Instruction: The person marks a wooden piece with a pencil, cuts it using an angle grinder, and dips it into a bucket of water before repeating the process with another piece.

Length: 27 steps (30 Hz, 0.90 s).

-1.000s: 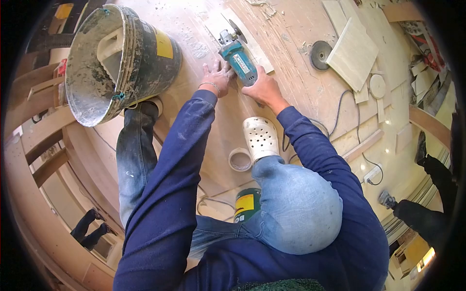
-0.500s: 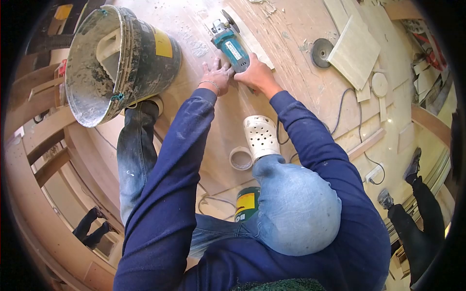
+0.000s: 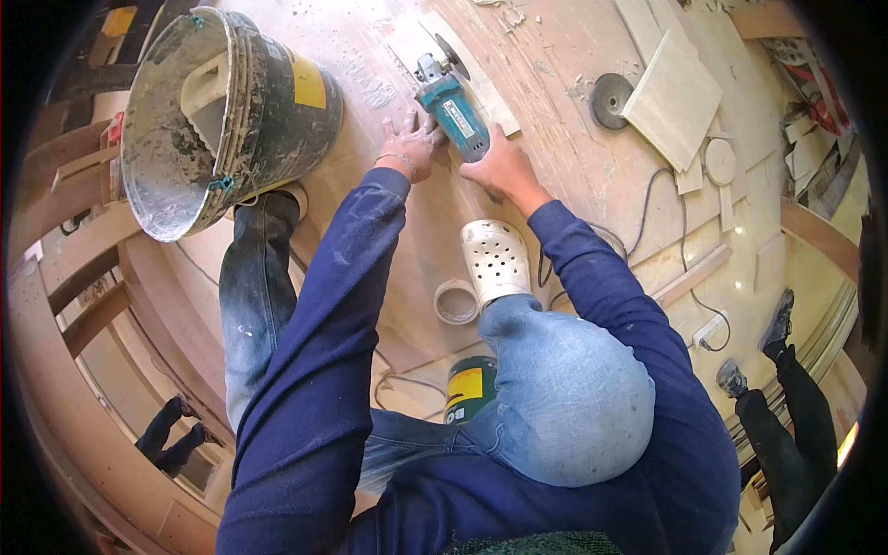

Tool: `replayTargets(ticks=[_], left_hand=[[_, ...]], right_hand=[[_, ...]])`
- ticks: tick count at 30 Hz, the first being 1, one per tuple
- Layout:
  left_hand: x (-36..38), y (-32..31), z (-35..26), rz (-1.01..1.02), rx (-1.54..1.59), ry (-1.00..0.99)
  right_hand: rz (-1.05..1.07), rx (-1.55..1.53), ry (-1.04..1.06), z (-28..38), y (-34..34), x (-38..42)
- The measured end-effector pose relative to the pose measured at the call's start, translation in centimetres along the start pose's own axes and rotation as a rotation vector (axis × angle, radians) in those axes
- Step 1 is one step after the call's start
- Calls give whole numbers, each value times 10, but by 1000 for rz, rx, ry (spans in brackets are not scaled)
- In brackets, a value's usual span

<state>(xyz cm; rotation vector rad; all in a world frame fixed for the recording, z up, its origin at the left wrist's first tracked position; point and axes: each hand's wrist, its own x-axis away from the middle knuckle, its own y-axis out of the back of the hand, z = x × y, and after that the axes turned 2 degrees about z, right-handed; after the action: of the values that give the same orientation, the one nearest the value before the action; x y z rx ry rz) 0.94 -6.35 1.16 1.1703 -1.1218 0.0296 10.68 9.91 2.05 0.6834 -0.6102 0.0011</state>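
Note:
A teal angle grinder [image 3: 459,115] lies over the wooden board in front of me, its thin disc [image 3: 451,55] standing on edge at the far end. My right hand [image 3: 505,168] is wrapped round the grinder's rear body. To the left of the tool, my left hand [image 3: 412,150] rests with fingers spread, the fingertips close by its casing. Under and beside the disc is a pale tile strip [image 3: 495,104]. The grinder's underside and part of my right fingers are hidden.
A dirty bucket [image 3: 296,111] stands at the left. To the right lie a round disc [image 3: 609,100], a large tile [image 3: 675,92] and a cable [image 3: 638,227]. Near my shoe [image 3: 495,252] sit a tape roll [image 3: 456,302] and a green tub [image 3: 470,388]. Another person's legs [image 3: 786,444] show at the right.
My right hand has shifted the grinder right and slightly toward me, away from my left hand. My left hand has stayed almost in place, and a gap has opened between both hands.

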Motion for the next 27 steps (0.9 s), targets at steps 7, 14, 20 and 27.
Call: replayTargets(ticks=[7,14,20,27], left_hand=[[-1,-3,1,-24,20,12],[0,-1,1,-8,8,16],[-1,-1,0,27,-26,18],[-1,0,1,12,-8,11]], right_hand=[[-10,-37,49,17,1,-29],[-53,-72,110,2,-7,-21],[-3,1,11,-12,-1,12],[-3,4,5,-4,0,3]])
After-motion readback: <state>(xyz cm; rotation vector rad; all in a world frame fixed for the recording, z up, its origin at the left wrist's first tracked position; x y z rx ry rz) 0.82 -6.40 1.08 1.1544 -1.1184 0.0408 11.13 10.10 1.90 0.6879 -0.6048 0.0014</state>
